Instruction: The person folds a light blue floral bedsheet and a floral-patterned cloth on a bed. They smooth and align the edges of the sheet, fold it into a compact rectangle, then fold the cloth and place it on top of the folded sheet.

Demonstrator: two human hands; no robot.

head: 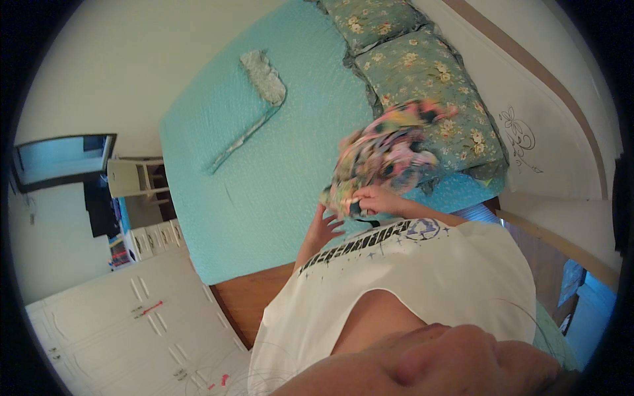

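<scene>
A multicoloured patterned cloth [381,153], blurred by motion, hangs over the near side of the bed and partly across a floral pillow [421,74]. My right hand [379,200] grips its near edge. At the cloth's near left corner, my left hand [324,230] touches the fabric with a fingertip while its other fingers are spread; whether it pinches the cloth is unclear. A pale turquoise sheet [213,222] covers the bed beneath. Further off on the sheet lies a pale, fluffy bundle [265,79], with a narrow whitish strip [242,141] running from it.
Another floral pillow [371,22] lies against the headboard [525,99]. The brown wooden bed side [257,292] shows below the mattress. White cabinets [124,317] stand at the left, near a wooden chair [133,178] and a wall-mounted screen [64,158].
</scene>
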